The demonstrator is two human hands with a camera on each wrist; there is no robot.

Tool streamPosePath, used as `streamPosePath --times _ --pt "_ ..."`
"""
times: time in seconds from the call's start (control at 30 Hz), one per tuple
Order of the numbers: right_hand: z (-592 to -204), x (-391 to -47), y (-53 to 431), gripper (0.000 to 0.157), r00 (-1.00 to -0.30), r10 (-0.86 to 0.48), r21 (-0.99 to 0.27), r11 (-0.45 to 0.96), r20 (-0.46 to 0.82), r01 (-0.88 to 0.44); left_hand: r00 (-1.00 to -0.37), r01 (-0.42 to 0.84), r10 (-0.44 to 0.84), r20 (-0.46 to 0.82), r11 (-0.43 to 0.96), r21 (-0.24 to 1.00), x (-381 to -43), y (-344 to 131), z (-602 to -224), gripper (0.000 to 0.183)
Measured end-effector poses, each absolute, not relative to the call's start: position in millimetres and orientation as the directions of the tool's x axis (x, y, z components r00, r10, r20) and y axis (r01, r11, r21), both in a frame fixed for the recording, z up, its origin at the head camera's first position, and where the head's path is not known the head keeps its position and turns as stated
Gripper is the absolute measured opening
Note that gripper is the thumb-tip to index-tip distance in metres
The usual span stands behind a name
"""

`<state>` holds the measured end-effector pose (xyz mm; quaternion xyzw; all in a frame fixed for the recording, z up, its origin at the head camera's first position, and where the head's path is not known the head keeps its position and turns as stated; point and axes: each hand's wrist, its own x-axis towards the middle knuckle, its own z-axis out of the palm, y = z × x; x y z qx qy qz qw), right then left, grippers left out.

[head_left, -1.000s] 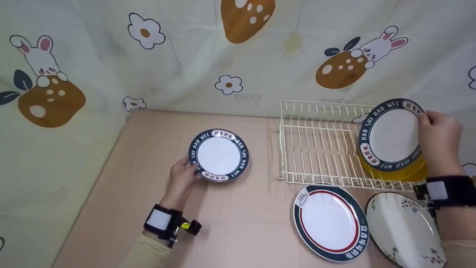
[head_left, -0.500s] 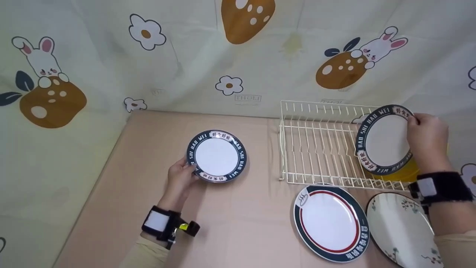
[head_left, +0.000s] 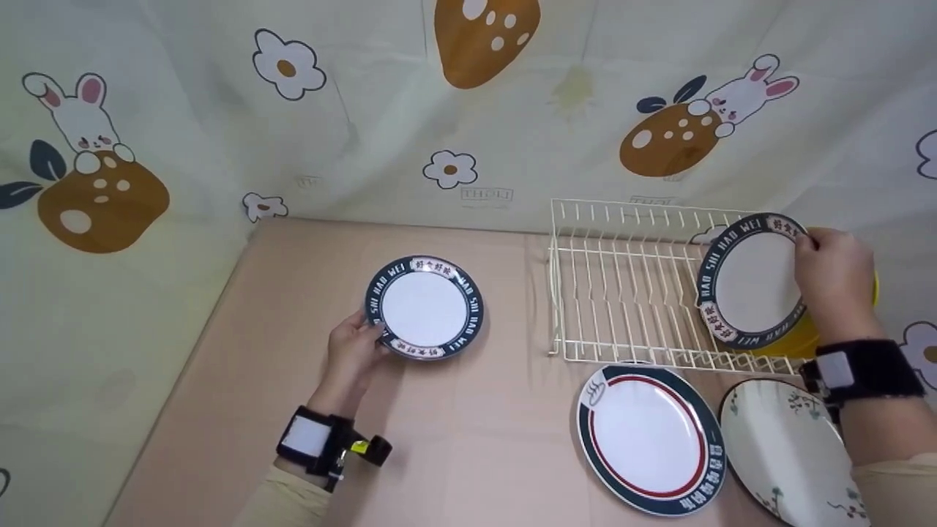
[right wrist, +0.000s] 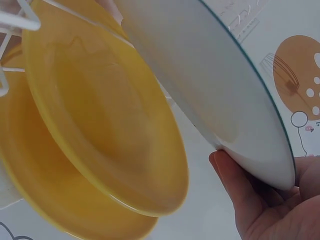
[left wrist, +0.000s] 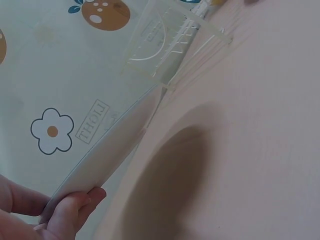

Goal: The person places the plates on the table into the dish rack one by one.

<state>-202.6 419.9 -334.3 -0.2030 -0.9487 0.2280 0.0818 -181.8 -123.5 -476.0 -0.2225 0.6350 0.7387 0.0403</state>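
Note:
My left hand (head_left: 353,350) pinches the lower left rim of a small white plate (head_left: 424,309) with a dark blue lettered border. In the left wrist view that plate (left wrist: 110,145) is seen edge-on above the table, thumb on one face and fingers on the other. My right hand (head_left: 834,282) grips the right rim of a matching plate (head_left: 758,282), tilted over the right end of the cream wire dish rack (head_left: 622,293). Behind it, two yellow plates (right wrist: 115,115) stand in the rack, as the right wrist view shows. The held plate's white underside (right wrist: 210,90) faces them.
In front of the rack lie a white plate (head_left: 648,439) with a dark green rim and red ring, and a pale plate (head_left: 790,446) with a floral pattern, partly behind my right wrist. A printed curtain (head_left: 351,110) backs the pinkish table (head_left: 468,454).
My right hand has brought its plate leftward and slightly down, into the rack's right part in front of the yellow plates. My left hand with its plate has drifted slightly left.

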Motion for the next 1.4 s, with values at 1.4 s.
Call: streamPosePath --times 1.4 --pt "-350.8 -206.1 411.6 0.058 -0.928 0.369 -0.476 0.809 -0.045 0.345 -0.891 -0.377 -0.197 -0.409 -0.178 0.909 -173.0 -121.4 -484.8 0.052"
